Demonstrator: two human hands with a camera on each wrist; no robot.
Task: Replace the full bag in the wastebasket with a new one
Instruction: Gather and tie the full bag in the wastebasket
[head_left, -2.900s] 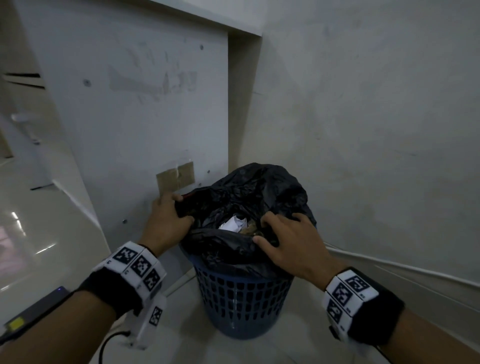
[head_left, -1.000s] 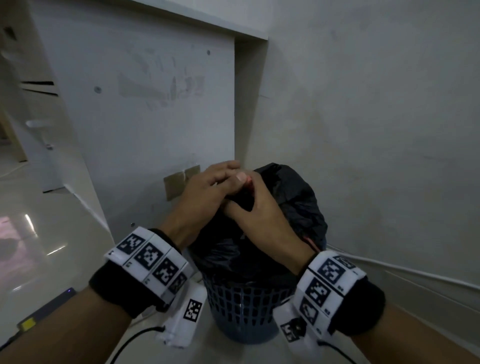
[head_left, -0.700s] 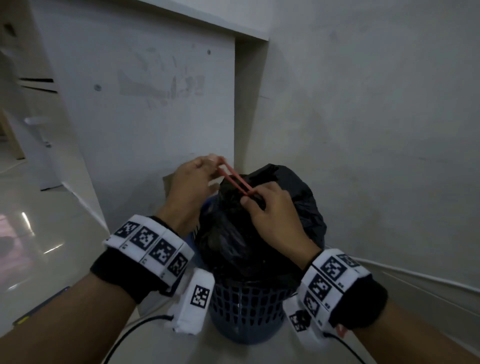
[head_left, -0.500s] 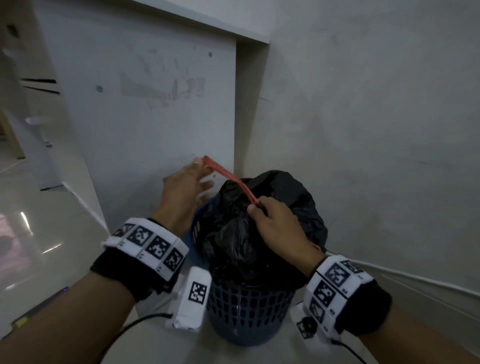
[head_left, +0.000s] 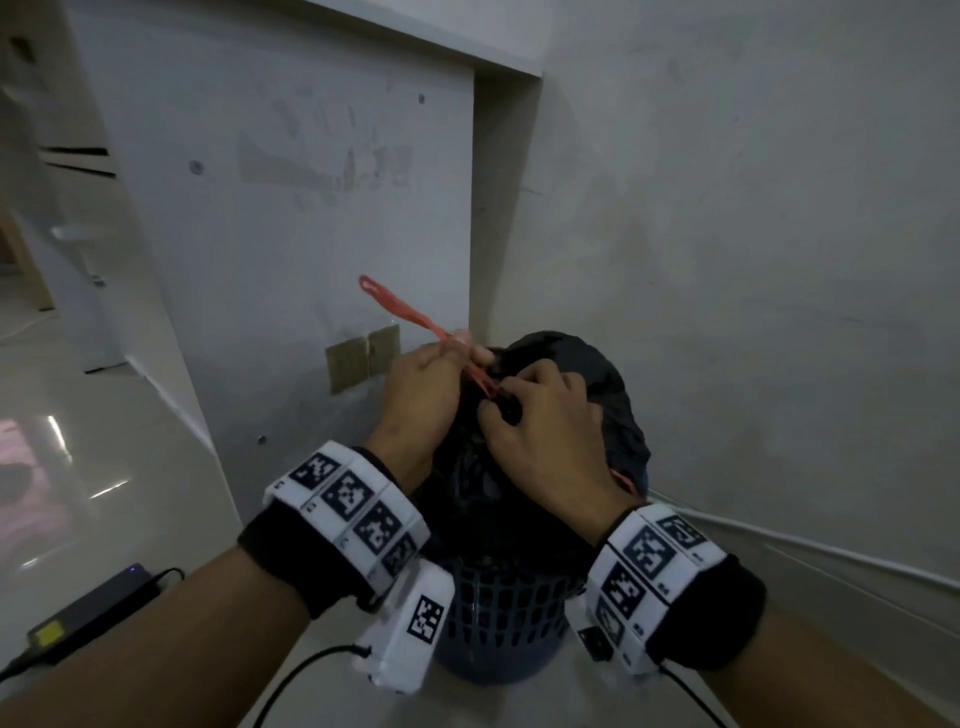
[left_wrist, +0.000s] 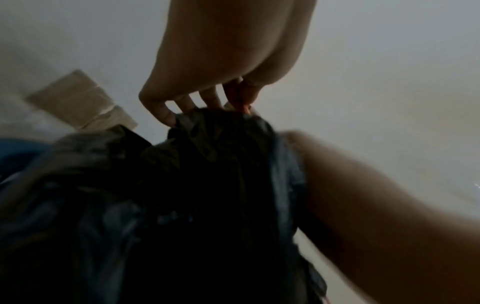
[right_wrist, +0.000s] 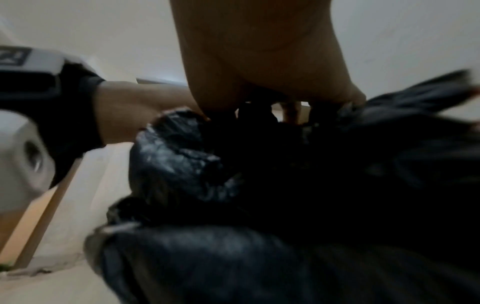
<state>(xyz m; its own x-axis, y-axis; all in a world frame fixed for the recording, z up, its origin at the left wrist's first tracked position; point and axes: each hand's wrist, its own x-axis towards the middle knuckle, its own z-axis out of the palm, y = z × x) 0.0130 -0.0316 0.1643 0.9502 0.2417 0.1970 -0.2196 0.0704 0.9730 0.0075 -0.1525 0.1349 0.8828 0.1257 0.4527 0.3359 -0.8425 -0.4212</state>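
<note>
A full black bag (head_left: 597, 374) bulges out of the blue mesh wastebasket (head_left: 498, 618) in the wall corner. Its mouth is gathered into a neck. A red drawstring (head_left: 400, 309) runs from that neck up and to the left, and its free loop stands in the air. My left hand (head_left: 460, 345) pinches the string just beside the neck. My right hand (head_left: 498, 405) grips the bunched neck of the bag. The left wrist view shows the left fingertips (left_wrist: 166, 115) on the bag (left_wrist: 207, 164). The right wrist view is filled by the crumpled bag (right_wrist: 233, 205).
A white panel with a brown taped patch (head_left: 363, 356) stands close behind the basket, and a grey wall lies to the right. A black power adapter (head_left: 93, 608) with its cable lies on the glossy floor at lower left. A white cable (head_left: 831, 551) runs along the right wall.
The bag's mouth went from open to gathered. My left hand pulled the red string out to the left, then came back beside the neck; the string's loop now sticks up free.
</note>
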